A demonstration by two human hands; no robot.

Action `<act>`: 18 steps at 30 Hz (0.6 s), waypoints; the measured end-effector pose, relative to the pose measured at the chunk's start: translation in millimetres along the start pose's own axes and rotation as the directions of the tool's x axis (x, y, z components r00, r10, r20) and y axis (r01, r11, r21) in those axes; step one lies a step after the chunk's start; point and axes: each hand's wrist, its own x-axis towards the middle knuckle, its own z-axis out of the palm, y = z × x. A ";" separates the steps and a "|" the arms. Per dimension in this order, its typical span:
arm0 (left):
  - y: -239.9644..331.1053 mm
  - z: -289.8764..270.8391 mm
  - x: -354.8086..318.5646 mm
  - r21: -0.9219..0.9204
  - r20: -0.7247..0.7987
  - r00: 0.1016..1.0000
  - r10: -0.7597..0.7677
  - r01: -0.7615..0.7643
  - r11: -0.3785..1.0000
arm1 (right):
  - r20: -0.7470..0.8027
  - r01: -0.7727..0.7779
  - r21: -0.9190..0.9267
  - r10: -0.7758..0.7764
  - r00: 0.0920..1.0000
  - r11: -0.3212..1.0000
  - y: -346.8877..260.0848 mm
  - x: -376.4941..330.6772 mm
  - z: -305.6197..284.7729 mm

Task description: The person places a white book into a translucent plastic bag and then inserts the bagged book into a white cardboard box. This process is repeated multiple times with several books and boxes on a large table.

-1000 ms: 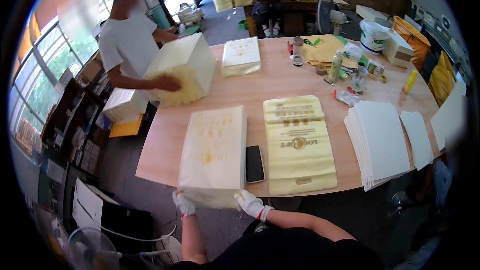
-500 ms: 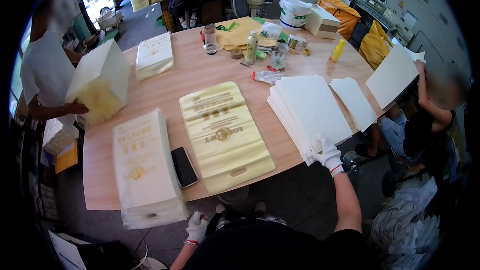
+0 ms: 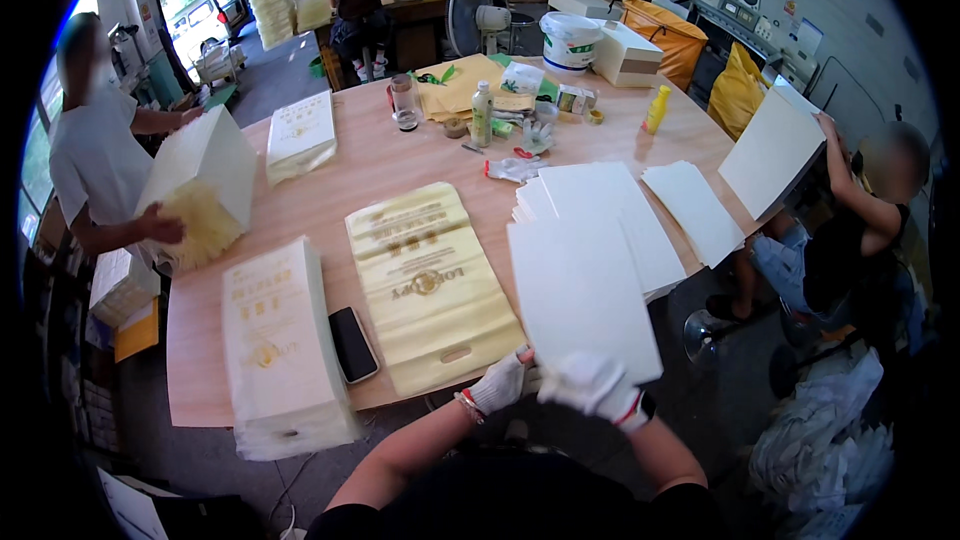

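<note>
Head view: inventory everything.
Table: one, light wood, centre
Stacks: two, white, gold print, table's left
Bundle: one, cream, by left co-worker
Phone: one, black, beside nearer stack
Bags: count unclear, yellow, near edge
Sheet piles: two, white, table's right
Sheet: one, white, over nearer pile
Bottles: two, pale, yellow, table's far half
Bucket: one, white, far edge
Fan: one, grey, behind table
Sacks: two, orange, yellow, far right
Co-workers: four, mixed clothing, left, right, back
Small clutter: count unclear, mixed, far half
Hands: two, white-gloved, by sheet's near edge
</note>
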 end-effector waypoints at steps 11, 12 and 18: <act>-20.9 28.1 -48.9 0.899 0.050 0.855 0.515 0.186 -0.397 | 0.123 -0.075 0.992 0.791 0.600 -0.097 -13.9 -45.0 104.9; -40.2 27.9 -50.8 0.798 0.199 0.807 0.556 0.197 -0.570 | 0.068 -0.198 0.979 0.821 0.566 0.056 -27.7 -37.1 120.6; 21.1 -24.2 -55.0 0.995 -0.055 0.882 0.467 0.090 -0.053 | -0.078 -0.372 0.866 0.824 0.561 0.335 -12.7 -29.0 121.3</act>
